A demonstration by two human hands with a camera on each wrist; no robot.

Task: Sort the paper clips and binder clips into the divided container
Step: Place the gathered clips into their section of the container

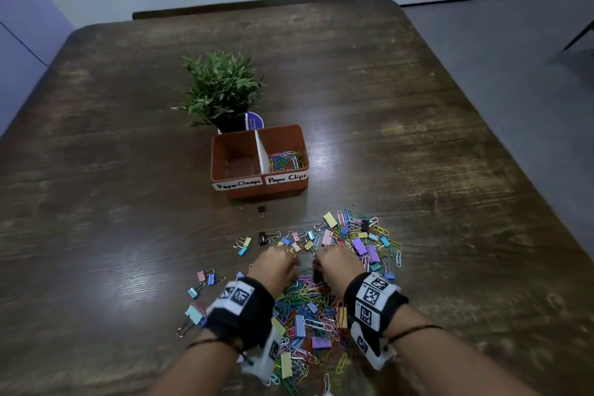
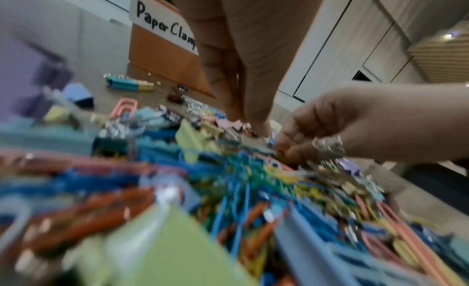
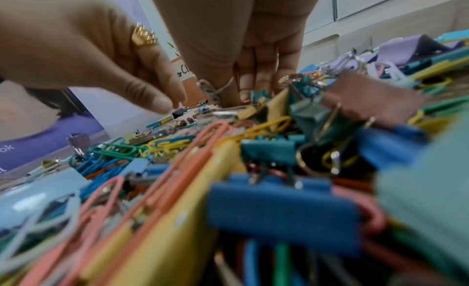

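While both sets of fingers dip into the far middle of the heap, their grip is hard to read: the left hand [image 1: 275, 265] has its fingers [image 3: 162, 98] curled downward, thumb and forefinger drawn close over the clips, and whether anything is pinched between them cannot be told; a gold ring [image 3: 143, 36] sits on one finger. Right hand [image 1: 337, 264], just beside the left, fingers [image 2: 291, 148] bent down into the pile, contents of the grip likewise not discernible. Both wrists carry black bands with white coded tags [image 1: 373, 294]. Pile of mixed clips [image 1: 313, 305]: coloured paper clips tangled with pastel binder clips, spread from the near table edge to beyond the hands, with stray binder clips [image 1: 205, 278] off to the left and two small black binder clips [image 1: 262, 238] on the far side. Divided container [image 1: 225, 154], orange-brown, stands well beyond the pile; left compartment, labelled "Paper Clamps", shows no contents from the head view; right compartment, labelled "Paper Clips", holds a layer of paper clips [image 1: 286, 159]. Small potted plant [image 1: 221, 87] directly behind the container. Dark wooden table [image 1: 418, 138] bears all.
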